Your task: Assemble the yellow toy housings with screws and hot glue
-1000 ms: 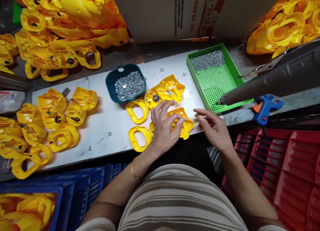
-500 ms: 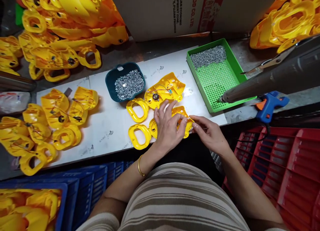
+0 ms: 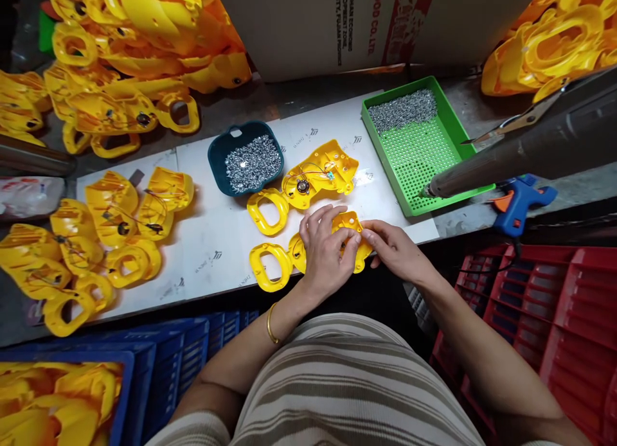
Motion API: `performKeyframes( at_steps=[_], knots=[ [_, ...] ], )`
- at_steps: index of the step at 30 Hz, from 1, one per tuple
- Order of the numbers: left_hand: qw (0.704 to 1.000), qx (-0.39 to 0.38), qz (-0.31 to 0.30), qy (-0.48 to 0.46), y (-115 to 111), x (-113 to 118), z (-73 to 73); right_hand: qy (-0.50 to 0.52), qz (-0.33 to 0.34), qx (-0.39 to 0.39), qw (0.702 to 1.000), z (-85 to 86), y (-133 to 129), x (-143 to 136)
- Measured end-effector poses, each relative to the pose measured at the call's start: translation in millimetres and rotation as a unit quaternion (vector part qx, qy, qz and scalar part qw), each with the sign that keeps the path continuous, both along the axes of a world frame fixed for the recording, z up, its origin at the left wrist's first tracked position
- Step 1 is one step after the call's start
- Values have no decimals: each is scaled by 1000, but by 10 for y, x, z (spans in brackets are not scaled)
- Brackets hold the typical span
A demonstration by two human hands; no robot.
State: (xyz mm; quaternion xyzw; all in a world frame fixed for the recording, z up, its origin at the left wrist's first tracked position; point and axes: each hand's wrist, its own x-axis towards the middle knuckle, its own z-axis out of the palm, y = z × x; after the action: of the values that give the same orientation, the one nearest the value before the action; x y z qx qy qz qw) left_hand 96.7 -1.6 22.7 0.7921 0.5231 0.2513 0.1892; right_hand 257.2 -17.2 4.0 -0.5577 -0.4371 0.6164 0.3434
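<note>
Near the front edge of the white-covered table lies a yellow plastic shell with a ring-shaped handle (image 3: 270,267). My left hand (image 3: 328,250) lies over its middle, thumb and forefinger bent together on the shell; whatever may be between them is hidden. At the shell's right end my right hand (image 3: 393,248) grips its edge between thumb and fingers. Just behind lies a second yellow shell (image 3: 321,176), open side up, with wires and a round dark part inside. A dark teal tray (image 3: 216,160) of small silver screws stands behind it to the left.
A green basket (image 3: 402,192) with more screws stands at the right, under a dark pole-like tool (image 3: 520,144). Beside it lies a blue glue gun (image 3: 518,208). Several yellow shells (image 3: 113,205) lie left. Blue crates (image 3: 183,349) and red crates (image 3: 554,304) stand below the table.
The front shell's right end has shifted slightly down and left. My right hand has moved slightly left with it, and its fingers curl further round the edge. My left hand has barely moved.
</note>
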Motion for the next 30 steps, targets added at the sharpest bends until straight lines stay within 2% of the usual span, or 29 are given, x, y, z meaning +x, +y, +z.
performKeyframes(
  at_steps=[5,11,15,19,23,30],
  knots=[
    [1000,-19,-11,-5,7,-46,15,39,-22,-21,999,5,-28,-38],
    [994,-34,-86,-60,170,-274,106,21,16,-45,999,65,-14,-32],
    [987,-32,-156,-30,306,-368,137,13,33,-37,999,85,-21,-56],
    [975,-36,-216,-28,417,-391,102,-4,42,-25,999,72,-26,-70],
    [966,-3,-256,-33,490,-389,61,-8,55,-25,998,49,-18,-50],
    [962,62,-263,-37,546,-342,-34,14,53,-6,998,55,11,-10]
  ],
)
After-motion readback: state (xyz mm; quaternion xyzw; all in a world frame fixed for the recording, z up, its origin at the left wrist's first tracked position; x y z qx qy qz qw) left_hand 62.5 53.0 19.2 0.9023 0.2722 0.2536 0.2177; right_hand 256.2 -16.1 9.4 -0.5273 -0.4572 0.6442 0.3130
